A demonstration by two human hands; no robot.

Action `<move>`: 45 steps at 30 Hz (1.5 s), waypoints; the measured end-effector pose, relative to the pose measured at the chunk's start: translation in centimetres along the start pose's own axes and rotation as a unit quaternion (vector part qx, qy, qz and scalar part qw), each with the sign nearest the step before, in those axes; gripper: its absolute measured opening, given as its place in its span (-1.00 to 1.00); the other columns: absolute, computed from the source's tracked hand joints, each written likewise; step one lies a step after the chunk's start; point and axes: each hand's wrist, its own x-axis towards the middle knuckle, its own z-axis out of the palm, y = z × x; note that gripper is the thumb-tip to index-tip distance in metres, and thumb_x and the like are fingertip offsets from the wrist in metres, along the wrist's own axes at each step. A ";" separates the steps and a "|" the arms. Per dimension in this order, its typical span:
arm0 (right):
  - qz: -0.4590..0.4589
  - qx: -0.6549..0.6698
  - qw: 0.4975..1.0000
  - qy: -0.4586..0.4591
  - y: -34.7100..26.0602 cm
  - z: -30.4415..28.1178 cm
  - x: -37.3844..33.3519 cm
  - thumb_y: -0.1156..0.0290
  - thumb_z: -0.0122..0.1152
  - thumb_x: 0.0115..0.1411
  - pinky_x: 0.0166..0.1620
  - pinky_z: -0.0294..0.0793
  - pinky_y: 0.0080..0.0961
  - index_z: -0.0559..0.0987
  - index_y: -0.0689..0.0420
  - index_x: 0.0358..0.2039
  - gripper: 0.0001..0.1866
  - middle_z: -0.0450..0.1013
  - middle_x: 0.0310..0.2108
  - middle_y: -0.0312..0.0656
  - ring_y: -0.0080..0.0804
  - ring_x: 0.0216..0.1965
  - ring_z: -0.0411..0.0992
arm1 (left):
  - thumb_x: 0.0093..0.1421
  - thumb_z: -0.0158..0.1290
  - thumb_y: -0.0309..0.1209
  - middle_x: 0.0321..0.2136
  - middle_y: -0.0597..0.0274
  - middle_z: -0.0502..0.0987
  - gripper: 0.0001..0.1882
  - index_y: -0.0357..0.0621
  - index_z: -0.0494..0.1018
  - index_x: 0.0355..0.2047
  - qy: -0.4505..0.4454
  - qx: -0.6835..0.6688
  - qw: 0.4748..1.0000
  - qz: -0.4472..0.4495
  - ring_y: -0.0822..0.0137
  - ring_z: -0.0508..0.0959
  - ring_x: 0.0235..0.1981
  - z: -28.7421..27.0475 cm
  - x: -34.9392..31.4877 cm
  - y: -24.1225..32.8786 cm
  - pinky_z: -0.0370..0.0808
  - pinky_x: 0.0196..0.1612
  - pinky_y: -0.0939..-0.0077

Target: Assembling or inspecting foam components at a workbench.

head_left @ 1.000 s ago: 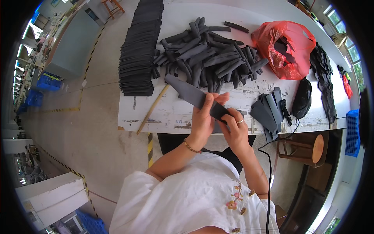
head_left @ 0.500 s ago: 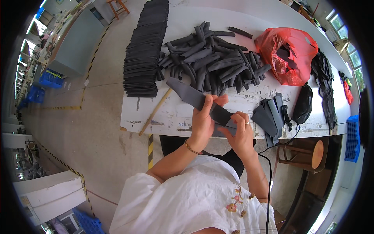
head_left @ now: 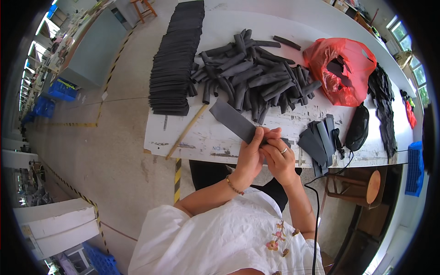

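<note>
A flat dark grey fabric strip is held over the table's near edge, its long end pointing up and to the left. My left hand grips it, thumb on top. My right hand, with a ring on one finger, is closed on the strip's near end, right against the left hand. The fingers hide that end. Beyond the hands lies a heap of rolled dark grey fabric tubes. Several flat grey strips lie fanned out to the right of my right hand.
A tall row of stacked dark strips stands at the table's left, near a wooden stick. At the right are a red plastic bag, a black pouch with a cable, and black material. A wooden stool is below.
My two hands have come together around the strip's near end and shifted slightly right and nearer me. The right fingers, earlier apart from the left hand, now press beside its thumb.
</note>
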 end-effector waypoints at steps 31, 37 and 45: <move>0.202 0.133 0.970 -0.023 -0.3 0.3 -0.5 0.64 0.34 -0.03 -0.34 0.41 -0.55 0.58 0.25 -0.42 -0.87 0.47 -0.32 -0.16 -0.38 -0.42 0.45 | 0.35 -0.09 -0.11 -0.41 0.16 0.51 -0.63 -0.22 0.38 -0.23 0.086 0.031 0.992 0.082 0.20 0.56 -0.30 0.6 1.3 2.1 0.47 -0.12 0.32; 0.194 0.116 0.974 -0.027 0.0 0.8 -0.2 0.63 0.35 -0.02 -0.38 0.43 -0.54 0.58 0.27 -0.43 -0.88 0.48 -0.34 -0.17 -0.36 -0.43 0.46 | 0.33 -0.07 -0.09 -0.42 0.17 0.50 -0.62 -0.21 0.37 -0.22 0.086 0.027 0.991 0.095 0.22 0.55 -0.31 0.6 1.4 2.2 0.48 -0.12 0.32; 0.200 0.124 0.971 -0.051 0.2 0.7 -0.3 0.60 0.35 0.00 -0.32 0.45 -0.55 0.59 0.26 -0.40 -0.87 0.48 -0.31 -0.15 -0.34 -0.40 0.47 | 0.33 -0.07 -0.08 -0.41 0.17 0.50 -0.63 -0.20 0.37 -0.23 0.088 0.019 0.992 0.091 0.21 0.55 -0.30 0.1 1.6 2.1 0.49 -0.09 0.30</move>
